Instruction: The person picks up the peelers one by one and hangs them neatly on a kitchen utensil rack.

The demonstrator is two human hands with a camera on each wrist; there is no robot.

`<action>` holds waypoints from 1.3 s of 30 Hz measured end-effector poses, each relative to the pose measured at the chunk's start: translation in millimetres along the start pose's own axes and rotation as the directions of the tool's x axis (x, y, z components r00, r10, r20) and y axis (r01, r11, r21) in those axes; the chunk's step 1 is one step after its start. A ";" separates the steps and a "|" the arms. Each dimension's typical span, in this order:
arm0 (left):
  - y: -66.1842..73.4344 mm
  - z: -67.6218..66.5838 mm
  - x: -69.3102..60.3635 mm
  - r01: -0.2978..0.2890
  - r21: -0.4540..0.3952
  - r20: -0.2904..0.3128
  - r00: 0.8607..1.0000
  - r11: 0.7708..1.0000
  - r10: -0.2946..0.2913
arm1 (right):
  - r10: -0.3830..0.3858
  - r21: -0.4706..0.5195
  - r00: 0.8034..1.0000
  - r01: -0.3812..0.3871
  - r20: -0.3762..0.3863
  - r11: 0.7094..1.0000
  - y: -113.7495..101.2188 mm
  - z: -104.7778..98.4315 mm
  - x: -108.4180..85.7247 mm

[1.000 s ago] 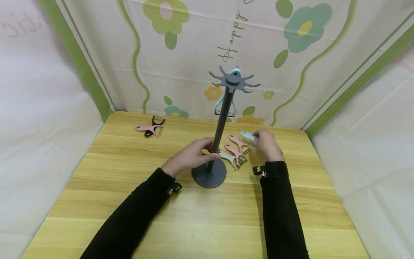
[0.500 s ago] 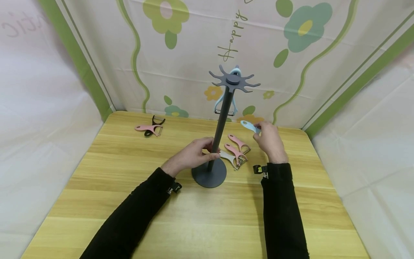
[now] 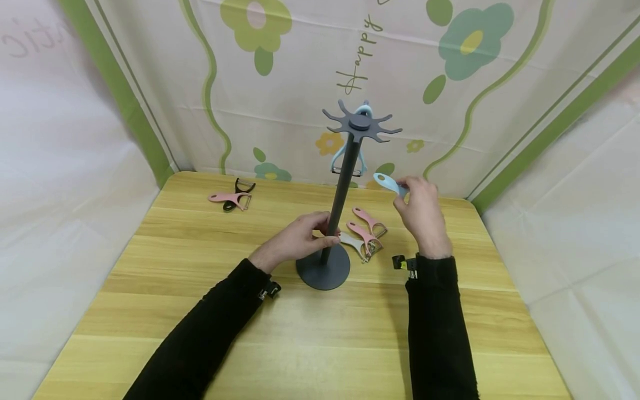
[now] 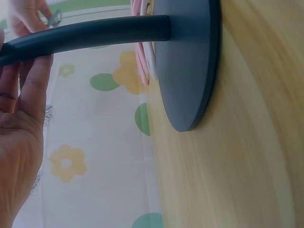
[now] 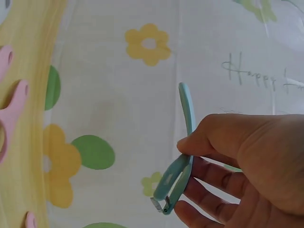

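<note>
My left hand [image 3: 299, 240] holds the lower pole of a dark grey stand [image 3: 341, 194], thumb and fingers around it just above the round base [image 4: 187, 71]. My right hand [image 3: 424, 214] pinches a light blue peeler [image 3: 387, 182] in the air, right of the stand. In the right wrist view the peeler [image 5: 188, 111] has its handle end up and its blade end down, thumb and fingers at the neck. Another light blue peeler [image 3: 363, 161] hangs from a rear hook of the stand's star-shaped top [image 3: 360, 123]; the pole partly hides it.
Right of the base lie two pink peelers [image 3: 367, 218] and a white peeler [image 3: 352, 241], partly overlapping. At the back left, a pink peeler [image 3: 225, 198] lies across a black peeler [image 3: 229, 206]. A flowered cloth [image 3: 290, 94] rises behind the wooden table [image 3: 200, 250].
My right hand has lifted the light blue peeler off the table and raised it up and away. The left hand and the stand have stayed in place.
</note>
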State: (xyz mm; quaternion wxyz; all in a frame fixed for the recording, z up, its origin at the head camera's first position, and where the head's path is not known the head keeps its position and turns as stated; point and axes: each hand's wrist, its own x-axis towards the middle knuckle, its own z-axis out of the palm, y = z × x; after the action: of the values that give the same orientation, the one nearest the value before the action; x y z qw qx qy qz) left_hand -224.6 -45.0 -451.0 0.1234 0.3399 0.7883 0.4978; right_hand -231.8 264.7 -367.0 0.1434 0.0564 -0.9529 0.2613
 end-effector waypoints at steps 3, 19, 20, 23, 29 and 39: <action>0.4 0.2 -0.1 -0.004 0.002 0.001 1.000 1.000 0.004 | -0.009 0.012 0.999 0.010 -0.041 1.000 -5.2 -3.6 -2.9; 0.5 1.0 0.4 0.007 -0.004 0.002 1.000 1.000 -0.007 | -0.041 0.050 0.952 0.059 -0.303 0.997 -27.8 -12.8 -9.8; 0.4 1.1 0.5 0.008 -0.003 0.002 1.000 1.000 -0.008 | -0.042 0.054 0.946 0.062 -0.320 0.997 -29.0 -13.2 -10.3; 0.1 1.0 0.7 0.011 -0.002 0.003 1.000 1.000 -0.011 | -0.045 0.069 0.933 0.075 -0.356 0.995 -33.1 -14.9 -11.8; 0.8 0.8 1.1 0.013 0.011 -0.001 1.000 1.000 -0.013 | -0.040 0.104 0.917 0.089 -0.396 0.991 -42.1 -16.9 -13.8; 0.5 0.0 0.8 0.008 0.003 0.003 1.000 1.000 -0.008 | -0.038 0.173 0.896 0.127 -0.442 0.977 -54.5 -20.1 -16.1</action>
State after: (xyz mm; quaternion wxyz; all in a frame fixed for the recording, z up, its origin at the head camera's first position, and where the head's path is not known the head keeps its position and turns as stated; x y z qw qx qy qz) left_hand -225.0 -44.3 -450.4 0.1261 0.3379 0.7902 0.4954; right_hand -201.7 228.8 -329.1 0.3577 0.0511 -0.8626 0.3541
